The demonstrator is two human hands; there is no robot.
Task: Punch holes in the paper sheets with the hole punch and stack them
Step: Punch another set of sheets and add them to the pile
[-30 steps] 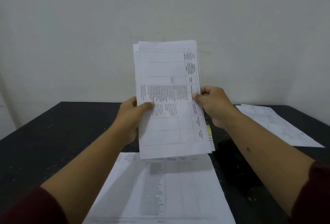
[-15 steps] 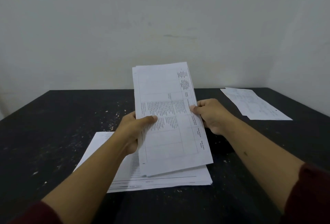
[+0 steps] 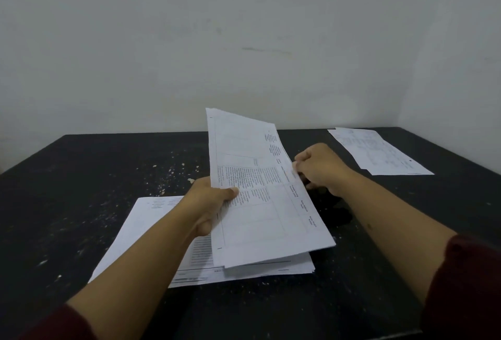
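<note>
held sheets: small bundle of printed paper sheets [image 3: 260, 198], off the counter, tilted with far end up, near end hanging just over the stack below
left hand: left hand [image 3: 208, 198] grips the bundle's left edge about mid-length; thumb on top of the printed face, other fingers curled under (hidden by the paper)
right hand: right hand [image 3: 320, 168] pinches the right edge, fingers [image 3: 298, 167] curled tight onto the margin; lower fingers sit in shadow, cannot tell if they touch paper
stack: flat paper stack [image 3: 151, 231] on the counter, directly under the bundle and left forearm, edges slightly fanned at the near right corner
far sheets: separate loose sheets [image 3: 379, 152] lying flat, far right, well apart from both hands
hole punch: dark shape under the right wrist, too shadowed to tell
materials: thin white paper with table grids and small text, bundle bowed slightly; counter [image 3: 81, 190] is matte black, speckled with pale flecks and paper bits; plain off-white wall [image 3: 244, 41] behind; dark red sleeves [image 3: 466, 285]
change: vs half a second ago, bundle has tipped further left and flatter, right edge now lower; both hands on the same edges as before; stack and far sheets unmoved (framing shifted a bit)
</note>
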